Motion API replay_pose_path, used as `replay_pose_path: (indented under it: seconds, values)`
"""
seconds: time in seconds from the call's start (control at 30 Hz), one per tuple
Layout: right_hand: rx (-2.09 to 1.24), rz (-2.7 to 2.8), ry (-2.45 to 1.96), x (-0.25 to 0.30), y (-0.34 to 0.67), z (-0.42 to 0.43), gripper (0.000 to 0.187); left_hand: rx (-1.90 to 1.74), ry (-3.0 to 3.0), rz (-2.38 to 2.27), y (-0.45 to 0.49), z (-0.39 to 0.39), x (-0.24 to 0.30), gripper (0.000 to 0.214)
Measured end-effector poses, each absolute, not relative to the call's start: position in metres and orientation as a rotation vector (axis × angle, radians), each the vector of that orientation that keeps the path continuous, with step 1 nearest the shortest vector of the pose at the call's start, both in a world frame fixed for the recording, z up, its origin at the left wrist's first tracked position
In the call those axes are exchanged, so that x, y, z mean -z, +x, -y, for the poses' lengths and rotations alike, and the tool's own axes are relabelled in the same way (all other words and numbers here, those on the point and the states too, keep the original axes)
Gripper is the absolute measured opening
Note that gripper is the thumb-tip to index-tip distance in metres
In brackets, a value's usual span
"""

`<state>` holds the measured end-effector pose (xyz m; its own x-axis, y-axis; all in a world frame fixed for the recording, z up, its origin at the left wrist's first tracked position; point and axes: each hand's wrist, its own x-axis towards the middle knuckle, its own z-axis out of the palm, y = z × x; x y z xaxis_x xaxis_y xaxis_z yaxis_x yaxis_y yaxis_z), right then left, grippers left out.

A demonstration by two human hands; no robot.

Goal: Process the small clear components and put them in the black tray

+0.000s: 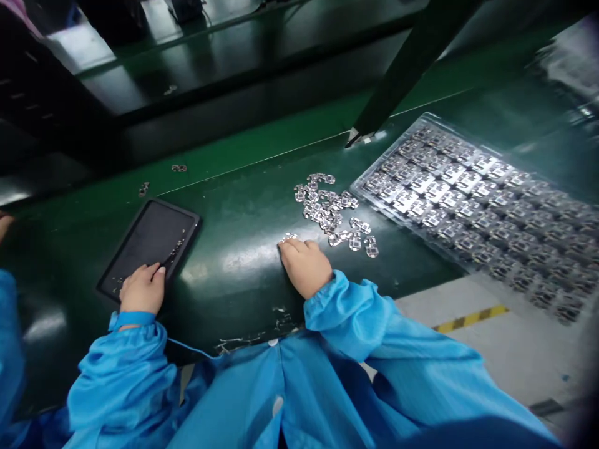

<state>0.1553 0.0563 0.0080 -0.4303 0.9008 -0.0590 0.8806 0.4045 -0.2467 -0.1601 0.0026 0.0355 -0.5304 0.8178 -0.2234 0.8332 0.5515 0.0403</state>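
My left hand [143, 290] rests over the near end of a shallow black tray [147, 234]. Its fingers are curled, thumb and forefinger close together; whatever is between them is hidden. Tiny metallic bits [178, 249] lie along the tray's right side, with others by my fingers. On the green table, my right hand [306, 268] has its fingers closed at a small silvery metal part [287, 237], partly covered by the fingertips. A loose pile of similar flat metal parts [327, 209] lies just beyond and to the right of this hand.
A clear plastic tray [449, 187] holding rows of metal parts extends off the table's right side. A dark post [402, 68] stands behind the pile. Two stray parts lie beyond the black tray. A blue cord [194, 347] runs from my left wristband. Another person's sleeve [9, 337] shows at left.
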Motion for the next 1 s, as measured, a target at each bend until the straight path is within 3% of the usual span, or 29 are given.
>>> replay_pose_path:
  seconds: [0.17, 0.5, 0.67, 0.83, 1.0]
  values:
    - [-0.36, 2.612, -1.41, -0.005, 0.148, -0.042, 0.03, 0.188, 1.47, -2.637, -0.152, -0.002, -0.038, 0.037]
    - [-0.546, 2.62, -1.115, -0.005, 0.143, -0.027, 0.025, -0.268, 2.045, -2.499, -0.126, -0.003, -0.046, 0.027]
    - [-0.896, 2.296, -1.264, -0.025, 0.132, -0.032, 0.024, -0.374, 2.456, -2.188, -0.088, -0.002, -0.058, 0.021]
    - [-1.408, 1.764, -1.43, -0.052, 0.126, -0.037, 0.036, -0.403, 2.643, -1.907, -0.059, 0.001, -0.065, 0.016]
    - [-1.519, 1.671, -1.387, -0.054, 0.13, -0.037, 0.027, -0.428, 2.637, -1.819, -0.052, 0.004, -0.059, 0.015]
